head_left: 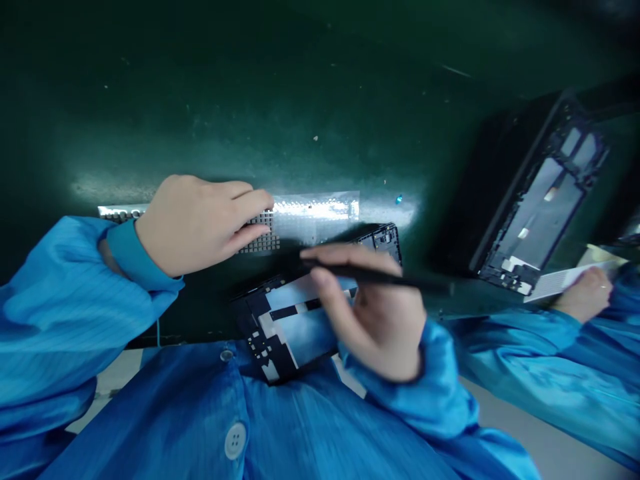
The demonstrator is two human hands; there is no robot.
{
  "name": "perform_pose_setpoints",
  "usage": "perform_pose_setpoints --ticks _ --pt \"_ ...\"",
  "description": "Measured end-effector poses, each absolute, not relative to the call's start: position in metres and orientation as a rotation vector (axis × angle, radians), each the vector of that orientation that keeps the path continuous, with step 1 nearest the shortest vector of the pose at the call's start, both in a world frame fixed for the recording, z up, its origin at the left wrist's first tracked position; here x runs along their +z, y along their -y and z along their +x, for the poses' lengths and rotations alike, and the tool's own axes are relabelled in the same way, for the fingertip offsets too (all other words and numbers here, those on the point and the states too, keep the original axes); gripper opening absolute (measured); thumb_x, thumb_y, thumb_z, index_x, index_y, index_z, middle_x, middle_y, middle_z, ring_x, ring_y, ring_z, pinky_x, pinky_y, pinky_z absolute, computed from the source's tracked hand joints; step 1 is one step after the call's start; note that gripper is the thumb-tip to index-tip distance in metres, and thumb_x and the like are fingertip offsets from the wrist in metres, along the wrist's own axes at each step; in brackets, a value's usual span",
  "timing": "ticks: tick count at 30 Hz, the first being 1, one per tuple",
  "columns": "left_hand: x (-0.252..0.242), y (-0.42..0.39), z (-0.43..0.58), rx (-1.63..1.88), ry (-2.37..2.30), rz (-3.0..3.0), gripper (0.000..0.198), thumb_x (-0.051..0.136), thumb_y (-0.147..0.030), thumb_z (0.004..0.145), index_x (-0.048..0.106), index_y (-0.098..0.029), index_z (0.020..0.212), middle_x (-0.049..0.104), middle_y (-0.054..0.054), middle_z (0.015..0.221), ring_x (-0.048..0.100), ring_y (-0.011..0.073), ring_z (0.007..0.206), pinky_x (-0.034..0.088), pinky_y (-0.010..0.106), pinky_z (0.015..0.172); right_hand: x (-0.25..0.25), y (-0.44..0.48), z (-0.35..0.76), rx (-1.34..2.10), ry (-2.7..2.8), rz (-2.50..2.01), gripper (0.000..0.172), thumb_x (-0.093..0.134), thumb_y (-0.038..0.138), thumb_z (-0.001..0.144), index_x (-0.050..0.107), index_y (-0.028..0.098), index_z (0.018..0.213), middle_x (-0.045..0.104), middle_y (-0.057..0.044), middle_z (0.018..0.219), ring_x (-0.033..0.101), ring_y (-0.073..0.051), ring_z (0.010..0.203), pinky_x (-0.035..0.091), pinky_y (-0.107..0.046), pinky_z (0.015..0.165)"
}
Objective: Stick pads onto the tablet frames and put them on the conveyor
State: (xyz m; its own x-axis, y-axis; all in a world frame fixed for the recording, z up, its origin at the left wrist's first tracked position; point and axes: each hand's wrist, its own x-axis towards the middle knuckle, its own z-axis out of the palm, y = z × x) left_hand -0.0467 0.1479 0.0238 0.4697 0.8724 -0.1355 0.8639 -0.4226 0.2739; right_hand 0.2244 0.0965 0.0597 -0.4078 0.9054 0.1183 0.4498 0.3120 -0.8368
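Observation:
My left hand (pixel 205 223) rests on a clear strip (pixel 320 210) carrying rows of small dark pads (pixel 267 237), its thumb and fingertips closed at the pads. Whether a pad is pinched there is too small to tell. My right hand (pixel 370 307), blurred by motion, holds a thin black pen-like tool (pixel 380 275) between thumb and fingers, its tip pointing left towards the pads. Beneath the right hand, a black phone frame (pixel 295 327) lies tilted at the table's near edge. Part of another dark frame (pixel 387 240) shows behind the right hand.
A long stack of black phone frames (pixel 540 200) stands on the green table (pixel 250 100) at the right. Beside it, another person's hand (pixel 585 297) holds a white striped sheet (pixel 555 283). A small blue object (pixel 399 199) lies right of the strip.

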Motion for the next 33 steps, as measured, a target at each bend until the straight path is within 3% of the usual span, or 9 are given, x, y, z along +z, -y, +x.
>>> perform_pose_setpoints --ticks 4,11,19,23,26,29,33 --pt "0.025 -0.149 -0.046 0.06 -1.48 2.351 0.036 0.056 -0.051 0.118 0.082 -0.035 0.136 0.091 0.008 0.119 0.084 0.03 0.092 0.048 0.039 0.066 0.054 -0.169 0.228 1.195 2.127 -1.076 0.009 0.077 0.028 0.117 0.079 0.026 0.126 0.09 -0.009 0.128 0.089 -0.029 0.12 0.074 -0.049 0.11" --pt "0.024 -0.149 -0.047 0.045 -1.467 2.422 0.037 0.052 -0.049 0.119 0.082 -0.035 0.135 0.091 0.006 0.113 0.082 0.0262 0.088 0.043 0.037 0.061 0.036 -0.204 0.231 1.492 2.211 -0.937 0.025 0.075 0.046 0.119 0.079 0.024 0.129 0.09 -0.007 0.124 0.086 -0.026 0.117 0.071 -0.04 0.103" --pt "0.028 -0.15 -0.045 -0.034 -1.482 2.361 0.037 0.056 -0.052 0.119 0.082 -0.037 0.141 0.091 0.006 0.121 0.083 0.0299 0.093 0.047 0.039 0.066 0.04 -0.208 0.227 1.431 2.295 -0.919 0.022 0.075 0.045 0.118 0.081 0.024 0.123 0.09 -0.008 0.123 0.088 -0.028 0.113 0.072 -0.041 0.101" --pt "0.026 -0.15 -0.047 -0.016 -1.484 2.369 0.04 0.052 -0.054 0.12 0.083 -0.038 0.141 0.091 0.007 0.121 0.082 0.0306 0.091 0.044 0.041 0.062 0.047 -0.189 0.238 1.477 1.978 -1.036 0.024 0.08 0.052 0.116 0.081 0.028 0.119 0.09 -0.005 0.112 0.087 -0.025 0.099 0.075 -0.042 0.093" --pt "0.023 -0.149 -0.049 0.021 -1.474 2.412 0.043 0.048 -0.055 0.121 0.083 -0.037 0.139 0.092 0.007 0.119 0.079 0.0284 0.083 0.038 0.041 0.058 0.049 -0.151 0.254 1.169 1.573 -1.219 0.013 0.082 0.043 0.116 0.082 0.031 0.12 0.087 -0.003 0.105 0.085 -0.022 0.092 0.075 -0.039 0.085" --pt "0.02 -0.148 -0.052 0.086 -1.467 2.4 0.043 0.049 -0.056 0.121 0.084 -0.037 0.138 0.091 0.006 0.106 0.077 0.026 0.077 0.038 0.04 0.058 0.039 -0.116 0.266 0.87 1.432 -1.265 0.006 0.084 0.03 0.114 0.083 0.029 0.12 0.085 -0.002 0.104 0.088 -0.02 0.096 0.074 -0.034 0.091" --pt "0.018 -0.147 -0.056 0.202 -1.466 2.359 0.046 0.05 -0.062 0.122 0.084 -0.036 0.136 0.087 0.005 0.097 0.078 0.0255 0.08 0.036 0.039 0.061 0.022 -0.101 0.269 0.852 1.55 -1.217 0.01 0.08 0.026 0.116 0.08 0.028 0.126 0.088 -0.004 0.11 0.091 -0.021 0.102 0.076 -0.036 0.096"
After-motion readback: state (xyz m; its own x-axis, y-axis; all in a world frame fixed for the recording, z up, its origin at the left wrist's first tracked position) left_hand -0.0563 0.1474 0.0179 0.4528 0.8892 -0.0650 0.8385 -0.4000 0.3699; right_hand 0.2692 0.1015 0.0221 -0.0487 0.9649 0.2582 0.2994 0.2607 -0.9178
